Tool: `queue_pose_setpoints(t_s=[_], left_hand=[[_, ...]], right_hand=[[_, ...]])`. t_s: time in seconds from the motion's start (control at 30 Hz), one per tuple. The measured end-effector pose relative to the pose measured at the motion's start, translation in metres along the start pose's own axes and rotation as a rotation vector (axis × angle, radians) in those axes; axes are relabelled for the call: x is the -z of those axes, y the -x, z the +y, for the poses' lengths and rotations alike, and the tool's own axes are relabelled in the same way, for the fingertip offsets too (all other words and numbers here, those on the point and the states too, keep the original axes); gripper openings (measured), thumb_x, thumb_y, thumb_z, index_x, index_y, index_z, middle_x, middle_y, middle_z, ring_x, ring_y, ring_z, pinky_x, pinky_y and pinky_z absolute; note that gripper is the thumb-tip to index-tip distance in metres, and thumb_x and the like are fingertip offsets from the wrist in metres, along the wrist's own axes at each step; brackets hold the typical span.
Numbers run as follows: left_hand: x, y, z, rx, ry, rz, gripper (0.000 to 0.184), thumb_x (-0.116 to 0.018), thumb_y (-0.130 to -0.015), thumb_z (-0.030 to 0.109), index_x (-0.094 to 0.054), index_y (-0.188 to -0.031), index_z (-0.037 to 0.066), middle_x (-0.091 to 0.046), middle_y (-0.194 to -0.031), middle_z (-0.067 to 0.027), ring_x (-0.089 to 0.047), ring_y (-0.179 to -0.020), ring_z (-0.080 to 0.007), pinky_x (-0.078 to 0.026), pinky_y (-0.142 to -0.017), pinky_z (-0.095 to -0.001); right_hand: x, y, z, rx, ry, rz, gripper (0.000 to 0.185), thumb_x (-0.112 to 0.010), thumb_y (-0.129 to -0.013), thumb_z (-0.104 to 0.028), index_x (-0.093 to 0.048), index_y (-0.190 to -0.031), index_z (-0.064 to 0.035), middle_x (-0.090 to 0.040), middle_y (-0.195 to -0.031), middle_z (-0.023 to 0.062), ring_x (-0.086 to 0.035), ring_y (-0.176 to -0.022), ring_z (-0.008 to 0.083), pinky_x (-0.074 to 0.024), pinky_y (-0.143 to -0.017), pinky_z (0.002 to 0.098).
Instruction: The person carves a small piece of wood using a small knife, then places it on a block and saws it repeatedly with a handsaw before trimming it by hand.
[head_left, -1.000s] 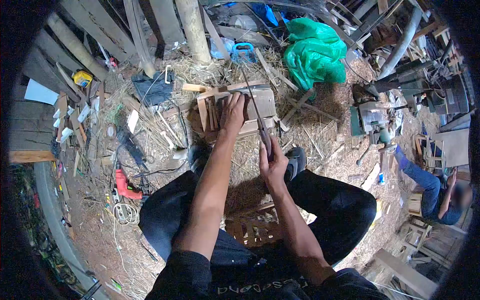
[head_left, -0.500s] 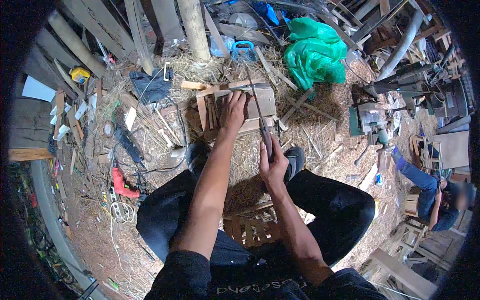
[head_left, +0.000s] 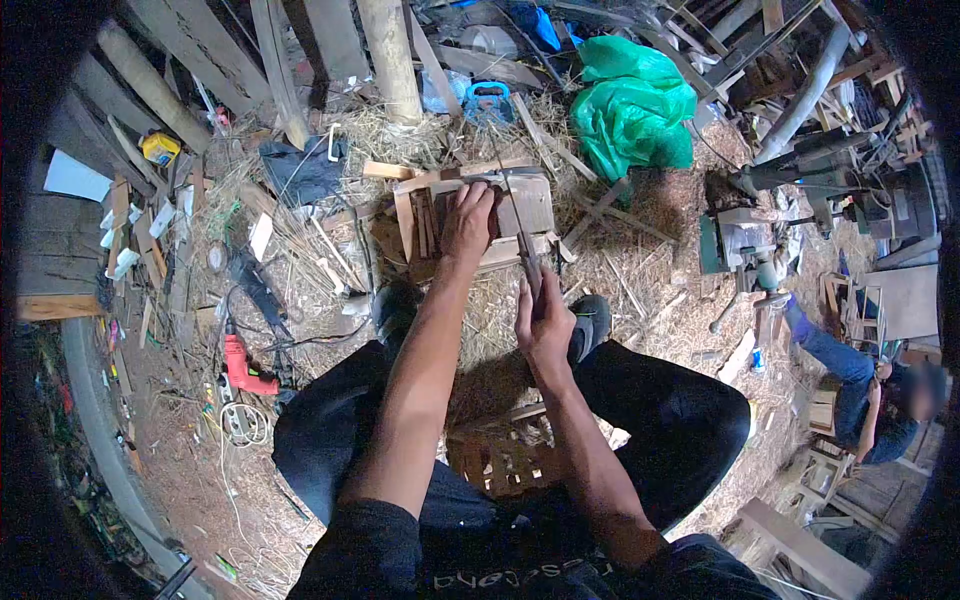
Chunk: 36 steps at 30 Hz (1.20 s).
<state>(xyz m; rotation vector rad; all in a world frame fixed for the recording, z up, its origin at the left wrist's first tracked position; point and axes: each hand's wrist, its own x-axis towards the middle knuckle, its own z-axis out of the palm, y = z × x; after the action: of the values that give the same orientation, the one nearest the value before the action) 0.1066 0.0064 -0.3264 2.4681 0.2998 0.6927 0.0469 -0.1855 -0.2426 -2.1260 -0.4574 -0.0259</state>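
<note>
My right hand [head_left: 547,322] is closed round the handle of a handsaw [head_left: 517,212]. Its narrow blade points away from me and crosses a small wooden board [head_left: 530,205]. Just left of the blade, my left hand [head_left: 470,218] presses on the wood with its fingers bent over it. The fingertips are partly hidden, and so is the line where the blade meets the wood. Under and beside the board are wooden strips [head_left: 405,222], low on the ground between my feet.
A red power drill [head_left: 245,368] and a coiled white cord [head_left: 243,424] lie at left. Beyond the board are a green plastic sheet [head_left: 635,110] and a wooden post [head_left: 388,60]. Machinery [head_left: 745,240] stands at right, near another person [head_left: 870,400]. Shavings and offcuts cover the ground.
My right hand and the saw have shifted very slightly forward, away from me. My left hand stays in the same place on the wood.
</note>
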Motion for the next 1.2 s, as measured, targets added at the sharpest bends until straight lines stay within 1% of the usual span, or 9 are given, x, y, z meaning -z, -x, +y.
queue_pose_setpoints(t_s=[0.3,0.33,0.6,0.87,1.0,1.03,1.1,1.17,1.2], left_hand=[[0.002,-0.001,0.003,-0.028,0.007,0.011,0.023,-0.05,-0.081,-0.001,-0.061,-0.102,-0.002,-0.056,-0.112,-0.0128,-0.049,-0.111,-0.0331,-0.044,-0.095,-0.0416],[0.001,-0.002,0.002,-0.023,0.0,0.007,0.023,-0.05,-0.081,0.0,-0.061,-0.101,-0.002,-0.056,-0.112,-0.013,-0.049,-0.111,-0.0332,-0.044,-0.095,-0.0415],[0.007,-0.001,0.011,-0.059,0.002,0.011,0.019,-0.052,-0.079,0.002,-0.062,-0.095,-0.001,-0.057,-0.107,-0.0132,-0.05,-0.109,-0.0335,-0.044,-0.092,-0.0424],[-0.002,-0.002,0.001,-0.062,-0.045,0.033,0.019,-0.054,-0.076,0.002,-0.062,-0.094,0.002,-0.057,-0.108,-0.0107,-0.051,-0.11,-0.0302,-0.042,-0.091,-0.043],[-0.008,0.009,-0.007,-0.13,-0.059,0.023,0.022,-0.055,-0.077,0.004,-0.063,-0.097,0.004,-0.057,-0.109,-0.009,-0.05,-0.111,-0.0292,-0.041,-0.091,-0.0454],[-0.006,0.013,-0.005,-0.087,-0.092,-0.032,0.023,-0.055,-0.077,0.005,-0.062,-0.099,0.005,-0.057,-0.11,-0.0087,-0.05,-0.111,-0.0291,-0.041,-0.092,-0.0461],[0.0,0.005,-0.002,-0.022,-0.164,-0.128,0.026,-0.056,-0.077,0.006,-0.062,-0.102,0.006,-0.057,-0.111,-0.0081,-0.05,-0.112,-0.0289,-0.04,-0.093,-0.0474],[0.008,0.005,0.004,-0.074,-0.168,-0.022,0.03,-0.06,-0.079,0.016,-0.062,-0.108,0.008,-0.058,-0.113,-0.0087,-0.05,-0.112,-0.0296,-0.042,-0.091,-0.0478],[0.004,0.002,0.005,-0.026,-0.174,-0.091,0.032,-0.061,-0.079,0.017,-0.062,-0.11,0.007,-0.058,-0.113,-0.0096,-0.051,-0.112,-0.0305,-0.042,-0.091,-0.0491]], right_hand=[[0.002,0.015,0.0,0.068,0.062,0.048,0.044,-0.06,-0.09,-0.008,-0.048,-0.132,-0.0034,-0.065,-0.08,0.0266,-0.068,-0.067,0.0375,-0.0523,-0.056,0.0409],[0.002,0.011,-0.005,-0.032,0.066,-0.008,0.045,-0.06,-0.09,-0.009,-0.049,-0.133,-0.0038,-0.065,-0.079,0.0263,-0.067,-0.065,0.0378,-0.0516,-0.054,0.0414],[0.0,0.02,0.004,0.007,0.01,0.059,0.044,-0.062,-0.09,-0.01,-0.05,-0.131,-0.0025,-0.065,-0.085,0.0277,-0.067,-0.07,0.0419,-0.0513,-0.056,0.0444],[-0.007,0.022,0.028,-0.028,0.036,0.015,0.048,-0.063,-0.089,-0.009,-0.046,-0.134,-0.0042,-0.066,-0.082,0.0259,-0.069,-0.066,0.0368,-0.0513,-0.053,0.0393],[-0.015,0.002,0.011,-0.044,0.108,-0.029,0.047,-0.063,-0.089,-0.011,-0.047,-0.133,-0.0033,-0.067,-0.088,0.026,-0.07,-0.073,0.0366,-0.0531,-0.059,0.0397],[-0.025,-0.012,0.013,0.013,0.066,0.016,0.037,-0.062,-0.092,-0.011,-0.054,-0.126,0.0014,-0.067,-0.084,0.0182,-0.065,-0.067,0.0182,-0.0499,-0.061,0.03],[-0.037,-0.039,0.015,-0.021,-0.26,0.066,0.038,-0.063,-0.093,-0.013,-0.054,-0.127,0.0018,-0.068,-0.091,0.0096,-0.063,-0.076,0.0144,-0.0486,-0.068,0.0255],[-0.015,-0.043,0.003,0.019,-0.155,0.141,0.038,-0.063,-0.094,-0.013,-0.054,-0.127,0.0026,-0.066,-0.094,0.0042,-0.06,-0.083,0.0116,-0.0474,-0.074,0.0229],[0.003,-0.044,-0.021,0.026,-0.27,0.192,0.035,-0.063,-0.094,-0.013,-0.055,-0.124,0.0029,-0.065,-0.09,0.0046,-0.059,-0.076,0.0089,-0.0477,-0.068,0.0214]])
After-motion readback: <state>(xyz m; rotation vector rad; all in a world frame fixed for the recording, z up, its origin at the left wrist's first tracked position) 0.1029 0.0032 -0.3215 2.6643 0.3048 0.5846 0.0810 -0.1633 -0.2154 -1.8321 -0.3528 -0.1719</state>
